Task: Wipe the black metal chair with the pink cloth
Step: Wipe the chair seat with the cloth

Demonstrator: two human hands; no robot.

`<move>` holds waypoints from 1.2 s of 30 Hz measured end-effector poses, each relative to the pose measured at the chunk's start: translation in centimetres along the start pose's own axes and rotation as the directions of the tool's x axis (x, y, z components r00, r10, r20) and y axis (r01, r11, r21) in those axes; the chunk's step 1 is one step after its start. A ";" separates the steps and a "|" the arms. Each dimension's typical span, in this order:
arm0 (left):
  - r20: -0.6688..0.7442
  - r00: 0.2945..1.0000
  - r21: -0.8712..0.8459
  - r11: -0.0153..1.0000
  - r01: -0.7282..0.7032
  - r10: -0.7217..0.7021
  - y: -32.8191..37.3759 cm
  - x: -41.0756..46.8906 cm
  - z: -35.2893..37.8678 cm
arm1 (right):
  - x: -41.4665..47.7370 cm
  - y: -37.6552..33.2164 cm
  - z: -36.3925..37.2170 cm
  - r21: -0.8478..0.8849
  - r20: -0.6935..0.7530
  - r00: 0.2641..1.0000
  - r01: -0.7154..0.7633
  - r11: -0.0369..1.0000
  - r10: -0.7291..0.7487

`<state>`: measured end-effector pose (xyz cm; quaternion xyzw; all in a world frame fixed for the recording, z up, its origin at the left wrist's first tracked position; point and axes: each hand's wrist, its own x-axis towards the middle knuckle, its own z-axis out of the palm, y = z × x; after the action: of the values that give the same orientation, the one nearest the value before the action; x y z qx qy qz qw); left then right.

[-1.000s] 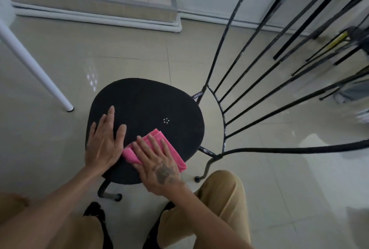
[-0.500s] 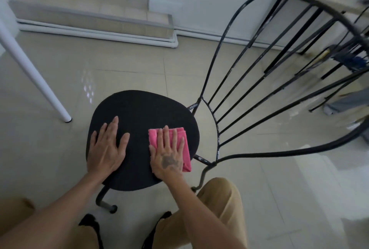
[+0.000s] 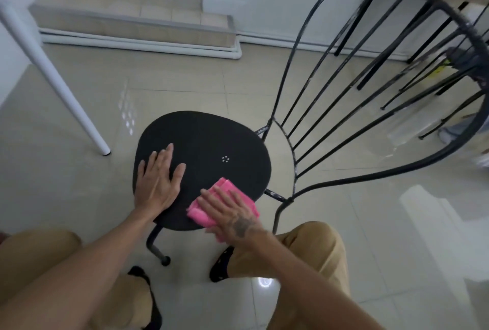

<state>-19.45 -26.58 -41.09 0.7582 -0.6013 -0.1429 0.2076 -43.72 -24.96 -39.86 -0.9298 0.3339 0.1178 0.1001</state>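
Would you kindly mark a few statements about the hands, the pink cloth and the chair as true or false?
1. The right hand presses the pink cloth onto the chair seat. True.
2. The left hand grips the backrest. False: it rests flat on the seat, left of the cloth.
3. The cloth lies on the near right part of the seat. True.
4. The cloth covers the cluster of small dots in the seat. False: the dots show bare, beyond the cloth.
5. The white table leg stands right of the chair. False: it stands on the floor to the chair's left.
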 end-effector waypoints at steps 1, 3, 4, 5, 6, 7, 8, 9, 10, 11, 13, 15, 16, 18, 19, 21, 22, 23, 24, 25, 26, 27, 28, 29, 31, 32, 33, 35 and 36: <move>0.004 1.000 0.003 1.000 0.007 -0.007 0.0 0.0 -0.1 | -0.1 1.2 -0.1 0.013 0.008 1.000 0.006 1.000 -0.006; 0.007 1.000 -0.007 1.000 0.010 -0.010 0.3 0.0 -0.2 | -0.5 3.4 -0.3 0.061 0.012 1.000 -0.011 0.998 0.011; 0.005 1.000 -0.011 1.000 0.014 -0.014 0.4 0.0 -0.3 | -0.4 4.2 -0.4 0.094 0.027 0.999 -0.024 0.995 0.022; 0.001 1.000 -0.015 1.000 0.018 -0.018 0.3 -0.1 -0.4 | -0.2 4.8 -0.4 0.130 0.047 0.998 -0.044 0.991 0.038; -0.005 1.000 -0.024 1.000 0.018 -0.018 0.3 -0.2 -0.4 | -0.1 5.4 -0.6 0.162 0.060 0.996 -0.072 0.984 0.063; -0.009 1.000 -0.034 0.999 0.018 -0.018 0.2 -0.2 -0.4 | -0.1 5.9 -0.8 0.187 0.061 0.993 -0.110 0.976 0.100; -0.009 1.000 -0.048 0.999 0.018 -0.019 0.1 -0.2 -0.4 | 0.0 6.1 -1.0 0.200 0.052 0.987 -0.160 0.967 0.153; -0.007 1.000 -0.064 0.998 0.019 -0.019 0.1 -0.2 -0.4 | 0.0 6.1 -1.1 0.194 0.033 0.976 -0.217 0.957 0.215; -0.002 1.000 -0.080 0.997 0.021 -0.022 0.2 -0.2 -0.4 | 0.0 5.8 -1.0 0.170 0.004 0.961 -0.274 0.947 0.277; 0.008 1.000 -0.089 0.996 0.028 -0.028 0.3 -0.2 -0.5 | 0.1 5.1 -0.9 0.137 -0.027 0.941 -0.330 0.934 0.336; 0.043 0.998 -0.114 0.992 0.049 -0.044 0.4 0.0 -0.7 | 0.5 2.7 -0.6 0.109 -0.067 0.897 -0.430 0.896 0.438; 0.091 0.994 -0.195 0.978 0.076 -0.059 0.1 0.1 -1.3 | 1.4 -0.4 -0.3 0.139 -0.063 0.886 -0.448 0.883 0.460; 0.132 0.989 -0.259 0.961 0.098 -0.065 0.0 0.4 -1.7 | 1.8 -1.9 -0.3 0.150 -0.056 0.896 -0.428 0.891 0.440; 0.238 0.968 -0.373 0.913 0.163 -0.075 -0.6 0.9 -2.7 | 2.8 -4.9 -0.2 0.179 -0.030 0.923 -0.373 0.911 0.384; 0.280 0.957 -0.404 0.895 0.189 -0.075 -1.0 1.1 -3.2 | 3.4 -6.2 -0.3 0.190 -0.012 0.937 -0.342 0.920 0.350; 0.343 0.937 -0.479 0.846 0.235 -0.066 -1.4 1.5 -4.0 | 4.9 -8.0 -0.7 0.201 0.034 0.962 -0.274 0.941 0.273; 0.368 0.928 -0.539 0.799 0.266 -0.061 -1.4 1.6 -4.4 | 5.9 -8.6 -1.2 0.199 0.063 0.970 -0.241 0.950 0.233; 0.387 0.920 -0.600 0.742 0.298 -0.057 -1.4 1.7 -4.7 | 6.9 -9.2 -1.6 0.186 0.091 0.975 -0.215 0.959 0.201; 0.399 0.915 -0.647 0.687 0.331 -0.065 -1.4 1.8 -5.0 | 7.9 -9.9 -2.0 0.169 0.111 0.978 -0.196 0.966 0.179; 0.408 0.909 -0.677 0.639 0.364 -0.086 -1.4 2.0 -5.2 | 8.9 -10.7 -2.3 0.151 0.117 0.978 -0.191 0.970 0.175; 0.419 0.901 -0.697 0.597 0.397 -0.110 -1.4 2.2 -5.4 | 9.6 -11.5 -2.4 0.131 0.108 0.976 -0.202 0.971 0.189; 0.437 0.890 -0.712 0.556 0.430 -0.130 -1.4 2.4 -5.6 | 9.9 -12.3 -2.4 0.110 0.081 0.973 -0.225 0.968 0.217; 0.455 0.879 -0.717 0.527 0.456 -0.142 -1.4 2.6 -5.7 | 10.0 -13.0 -2.2 0.096 0.035 0.968 -0.250 0.964 0.247; 0.470 0.870 -0.712 0.519 0.473 -0.148 -1.5 2.8 -5.8 | 9.8 -13.5 -2.0 0.092 -0.016 0.964 -0.261 0.961 0.264; 0.480 0.865 -0.684 0.555 0.474 -0.146 -1.7 3.0 -5.8 | 9.1 -13.6 -1.2 0.120 -0.078 0.969 -0.223 0.967 0.233; 0.473 0.869 -0.671 0.580 0.462 -0.146 -1.8 3.1 -5.9 | 8.7 -13.3 -0.9 0.131 -0.093 0.977 -0.180 0.975 0.193; 0.467 0.873 -0.659 0.603 0.449 -0.139 -1.9 3.0 -5.9 | 8.1 -12.6 -0.6 0.128 -0.101 0.984 -0.132 0.983 0.145; 0.446 0.886 -0.614 0.678 0.405 -0.125 -1.8 2.8 -5.4 | 6.6 -10.8 0.0 0.075 -0.110 0.994 -0.018 0.997 0.026; 0.426 0.895 -0.558 0.741 0.373 -0.130 -1.8 2.6 -4.8 | 5.7 -9.5 0.3 0.045 -0.118 0.993 0.035 0.998 -0.030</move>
<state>-15.06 -28.10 -37.65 0.6814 -0.4364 -0.4976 0.3124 -33.33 -21.13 -40.74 -0.9378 0.3268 0.0534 0.1043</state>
